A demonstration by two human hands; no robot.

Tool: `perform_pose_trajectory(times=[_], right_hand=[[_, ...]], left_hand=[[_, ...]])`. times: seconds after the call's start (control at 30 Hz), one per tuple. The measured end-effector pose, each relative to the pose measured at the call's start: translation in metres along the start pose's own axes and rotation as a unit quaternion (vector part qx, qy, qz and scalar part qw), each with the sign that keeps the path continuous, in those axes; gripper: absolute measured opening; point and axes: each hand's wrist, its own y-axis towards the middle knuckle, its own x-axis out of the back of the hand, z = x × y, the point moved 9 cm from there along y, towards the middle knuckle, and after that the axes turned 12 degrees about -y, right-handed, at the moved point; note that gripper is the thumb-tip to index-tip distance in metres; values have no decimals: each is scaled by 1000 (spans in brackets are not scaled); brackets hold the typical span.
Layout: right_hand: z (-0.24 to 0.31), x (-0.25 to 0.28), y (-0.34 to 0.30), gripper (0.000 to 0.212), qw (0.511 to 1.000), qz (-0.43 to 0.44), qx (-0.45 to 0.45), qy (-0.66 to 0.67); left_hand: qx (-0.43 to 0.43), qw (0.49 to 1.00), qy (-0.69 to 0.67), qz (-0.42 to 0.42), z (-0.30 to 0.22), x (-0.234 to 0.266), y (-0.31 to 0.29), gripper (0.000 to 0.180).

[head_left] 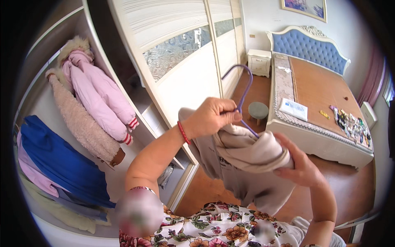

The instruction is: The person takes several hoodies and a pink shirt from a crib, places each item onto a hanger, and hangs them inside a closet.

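In front of me hangs a beige-grey hooded sweatshirt (255, 181) with dark print on its chest. A purple clothes hanger (250, 82) runs down into its neck opening, the hook standing up above the cloth. My left hand (212, 118), with a red bracelet at the wrist, is closed around the base of the hook. At the right side of the neck, my right hand (302, 166) grips the bunched hood fabric, thumb below and fingers partly behind the cloth. The hanger's lower part is hidden inside the garment.
To my left, an open wardrobe holds a pink coat (96, 86), a fluffy beige jacket (82, 119) and a blue garment (57, 160). Sliding doors (181, 94) stand ahead. A small round stool (258, 111) is near the bed (321, 144), which carries a white packet (293, 109) and scattered small items.
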Motion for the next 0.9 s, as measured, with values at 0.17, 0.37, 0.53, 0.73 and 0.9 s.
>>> perform_pose_trajectory(times=[0.17, 0.37, 0.53, 0.73, 0.9], right_hand=[[7, -32, 2, 81, 984, 139, -66, 87], [-28, -61, 19, 102, 930, 140, -212, 265], [-73, -65, 49, 103, 864, 259, -222, 371], [-82, -101, 65, 102, 836, 346, -259, 338], [-57, -130, 90, 101, 809, 453, -208, 312]], left_hand=[[-26, 995, 94, -33, -15, -2, -28, 9], [8, 992, 80, -94, -3, 18, -60, 21], [75, 976, 110, -173, -2, 24, -65, 25], [90, 950, 175, -243, -1, 43, -100, 26], [52, 906, 238, -346, -38, 57, -134, 22]])
